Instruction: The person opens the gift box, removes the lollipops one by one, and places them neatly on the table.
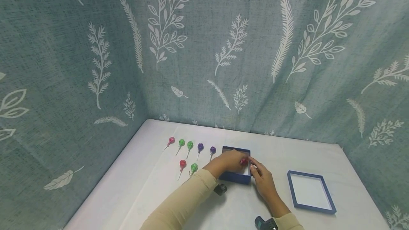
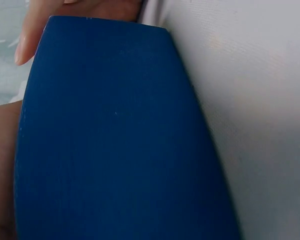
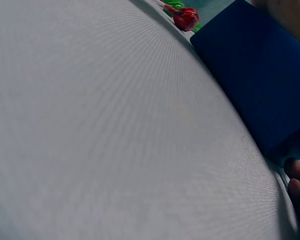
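Note:
A blue open-topped box (image 1: pixel 235 178) with a pale inside sits near the middle of the table. My left hand (image 1: pixel 232 160) reaches over its left side into it, holding a red lollipop (image 1: pixel 244 161) close to the right wall; the lollipop's stick and most of the fingertips are hidden. My right hand (image 1: pixel 263 180) grips the box at its right wall, thumb and fingers at the edge. In the left wrist view the box's blue wall (image 2: pixel 115 125) fills the middle. The right wrist view shows right fingertips (image 3: pixel 296 172) against the box's lower corner (image 3: pixel 255 75).
Left of the box, several lollipops lie in two rows: a pink one (image 1: pixel 171 140), green ones (image 1: pixel 190 145) and purple ones (image 1: pixel 200 147) behind, a red one (image 1: pixel 183 164) and a green one (image 1: pixel 194 168) in front. A blue-rimmed white lid (image 1: pixel 311 191) lies at right. Patterned curtains (image 1: pixel 204 52) surround the table.

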